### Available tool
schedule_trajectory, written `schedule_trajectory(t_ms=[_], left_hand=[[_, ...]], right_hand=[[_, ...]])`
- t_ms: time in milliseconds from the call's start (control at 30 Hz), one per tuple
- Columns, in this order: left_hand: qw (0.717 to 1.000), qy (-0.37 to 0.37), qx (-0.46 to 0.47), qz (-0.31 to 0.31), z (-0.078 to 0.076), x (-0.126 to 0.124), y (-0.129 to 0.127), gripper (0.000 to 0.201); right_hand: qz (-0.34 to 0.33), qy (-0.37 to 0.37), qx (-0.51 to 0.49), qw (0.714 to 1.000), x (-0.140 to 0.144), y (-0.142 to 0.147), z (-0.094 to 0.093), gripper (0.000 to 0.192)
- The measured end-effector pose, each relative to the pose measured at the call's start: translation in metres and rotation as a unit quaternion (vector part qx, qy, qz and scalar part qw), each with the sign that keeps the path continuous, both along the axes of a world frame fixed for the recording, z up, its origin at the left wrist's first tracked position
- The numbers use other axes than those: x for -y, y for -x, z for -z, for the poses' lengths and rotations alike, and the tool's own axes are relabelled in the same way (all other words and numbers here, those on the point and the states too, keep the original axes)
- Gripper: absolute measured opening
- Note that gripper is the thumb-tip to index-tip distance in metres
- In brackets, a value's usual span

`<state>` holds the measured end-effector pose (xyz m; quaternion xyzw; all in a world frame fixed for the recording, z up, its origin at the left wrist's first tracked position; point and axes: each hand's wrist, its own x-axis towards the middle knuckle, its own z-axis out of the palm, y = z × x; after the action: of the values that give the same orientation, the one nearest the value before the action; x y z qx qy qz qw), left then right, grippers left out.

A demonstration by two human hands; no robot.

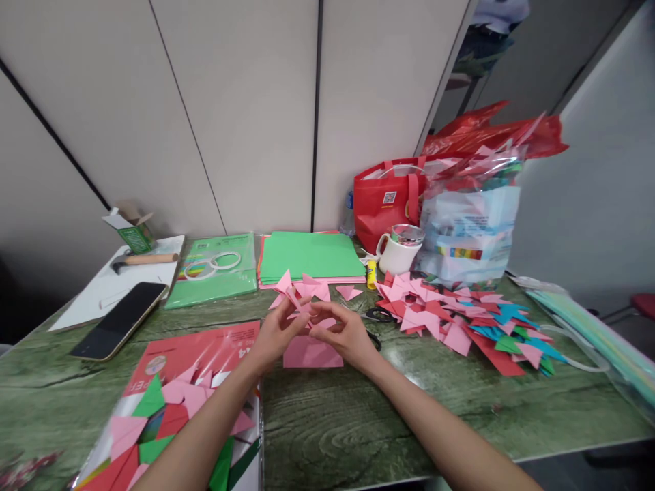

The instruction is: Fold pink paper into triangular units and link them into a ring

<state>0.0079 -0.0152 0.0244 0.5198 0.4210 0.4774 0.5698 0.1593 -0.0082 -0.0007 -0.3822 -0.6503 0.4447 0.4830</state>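
Observation:
Both hands meet above the middle of the table. My left hand [281,329] is closed in a pinch on a pink folded paper piece [293,297]. Fingers of my right hand [345,334] are curled against the same piece, their tips close to the left fingertips and partly hiding it. Just below the hands lies a flat pink paper sheet [313,354]. Behind them are several pink folded pieces, one a small pink triangle [348,292]. Black-handled scissors [379,315] lie beside my right hand, partly hidden.
A mixed heap of folded papers [424,303] spreads to the right, near a white mug [402,251] and glue stick [371,274]. Green paper sheets [312,256] lie behind. Leftward are a red paper packet [205,344] under folded pieces, a phone [123,320] and a hammer [148,259].

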Motion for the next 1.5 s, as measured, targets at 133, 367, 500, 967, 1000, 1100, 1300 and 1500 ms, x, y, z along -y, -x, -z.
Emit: schedule_trajectory(t_ms=[133,367,500,967,1000,1100,1300,1500], left_hand=[[1.0,0.002,-0.012,0.009,-0.002,0.0,0.0,0.052],[0.999,-0.017,-0.037,0.02,-0.003,-0.001,0.002,0.052],[0.999,-0.019,-0.027,-0.007,0.005,-0.003,0.006,0.049],[0.985,0.093,0.111,-0.093,0.008,-0.009,0.012,0.043],[0.986,0.096,0.112,-0.083,0.008,-0.008,0.012,0.043],[0.986,0.113,0.108,-0.05,0.009,-0.007,0.012,0.041],[0.986,0.136,0.092,-0.013,0.009,-0.006,0.012,0.034],[0.984,0.108,0.129,0.064,0.004,-0.005,0.01,0.044]], right_hand=[[-0.009,0.009,-0.006,1.0,0.001,0.0,-0.003,0.037],[0.023,0.036,-0.064,0.997,-0.005,-0.002,0.005,0.033],[0.102,-0.061,0.012,0.993,-0.005,-0.007,0.007,0.015],[-0.048,-0.123,0.097,0.987,-0.012,-0.018,0.0,0.045],[-0.057,-0.118,0.092,0.987,-0.011,-0.018,0.0,0.043],[-0.071,-0.13,0.087,0.985,-0.009,-0.016,0.002,0.039],[-0.024,-0.134,0.081,0.987,-0.011,-0.015,0.002,0.012],[0.058,-0.1,0.036,0.993,-0.012,-0.014,0.004,0.018]])
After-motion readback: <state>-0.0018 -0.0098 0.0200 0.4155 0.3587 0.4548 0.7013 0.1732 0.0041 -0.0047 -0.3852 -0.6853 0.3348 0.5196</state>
